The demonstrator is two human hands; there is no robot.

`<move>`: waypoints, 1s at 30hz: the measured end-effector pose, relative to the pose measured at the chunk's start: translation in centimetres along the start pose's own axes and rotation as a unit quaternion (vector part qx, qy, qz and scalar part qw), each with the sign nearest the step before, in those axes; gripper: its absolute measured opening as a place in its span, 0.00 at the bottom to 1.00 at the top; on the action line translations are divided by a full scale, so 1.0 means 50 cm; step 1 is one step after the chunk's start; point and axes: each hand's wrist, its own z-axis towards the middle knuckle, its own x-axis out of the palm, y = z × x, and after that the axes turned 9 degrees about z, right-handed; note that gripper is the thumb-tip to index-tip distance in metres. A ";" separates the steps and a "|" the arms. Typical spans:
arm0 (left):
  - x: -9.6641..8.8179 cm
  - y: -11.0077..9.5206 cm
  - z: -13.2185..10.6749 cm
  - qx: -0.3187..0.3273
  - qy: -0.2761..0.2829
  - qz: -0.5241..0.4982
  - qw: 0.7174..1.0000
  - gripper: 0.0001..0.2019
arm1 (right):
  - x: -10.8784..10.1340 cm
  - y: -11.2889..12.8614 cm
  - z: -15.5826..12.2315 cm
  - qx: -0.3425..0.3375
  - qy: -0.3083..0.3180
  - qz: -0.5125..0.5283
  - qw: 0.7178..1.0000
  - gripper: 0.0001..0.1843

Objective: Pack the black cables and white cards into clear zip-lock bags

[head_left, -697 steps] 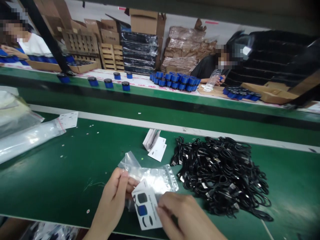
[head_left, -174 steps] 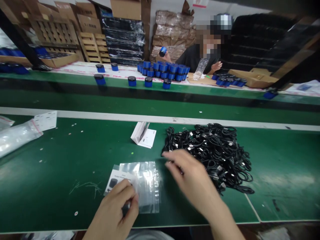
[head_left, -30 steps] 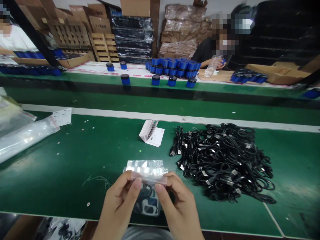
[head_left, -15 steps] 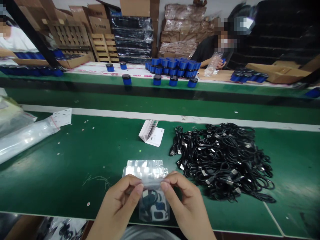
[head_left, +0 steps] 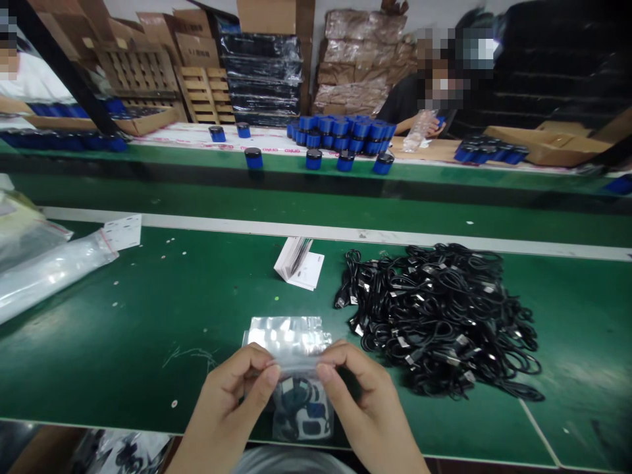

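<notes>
Between my hands is a small clear zip bag [head_left: 302, 408] with a coiled black cable and a white printed paper inside. My left hand [head_left: 241, 388] pinches the left end of its top edge between thumb and forefinger. At the right end of the same edge, my right hand [head_left: 363, 388] pinches it likewise. Other flat clear bags [head_left: 286, 326] lie on the green table just beyond my fingertips. A large heap of black USB cables [head_left: 439, 316] spreads to the right of my right hand. Further forward stands a partly fanned stack of white folded leaflets [head_left: 299, 263].
On the left lie a long clear plastic bag [head_left: 54, 273] and a white card [head_left: 123, 230]. Beyond a white rail [head_left: 316, 229], a green conveyor belt [head_left: 197, 197] carries blue jars with black lids [head_left: 313, 159]. Across it, a person [head_left: 409, 105] holds clear plastic. Open cartons [head_left: 557, 145] stand there.
My left thumb and finger have slid slightly left along the bag's top edge. The blue jars on the belt have shifted a little to the right.
</notes>
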 end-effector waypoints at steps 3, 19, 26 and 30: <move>0.005 -0.003 -0.002 -0.016 0.026 -0.022 0.999 0.12 | 0.004 -0.001 0.002 0.024 0.010 0.019 0.999 0.10; 0.074 0.008 -0.016 -0.030 -0.108 0.000 0.994 0.15 | 0.074 -0.033 -0.014 -0.025 -0.146 0.040 0.988 0.14; 0.086 0.013 -0.018 0.053 -0.144 0.026 0.988 0.17 | 0.089 -0.032 -0.019 0.005 -0.107 0.085 0.991 0.14; 0.094 0.008 -0.025 0.060 -0.159 0.010 0.985 0.17 | 0.096 -0.032 -0.026 0.007 -0.101 0.065 0.993 0.16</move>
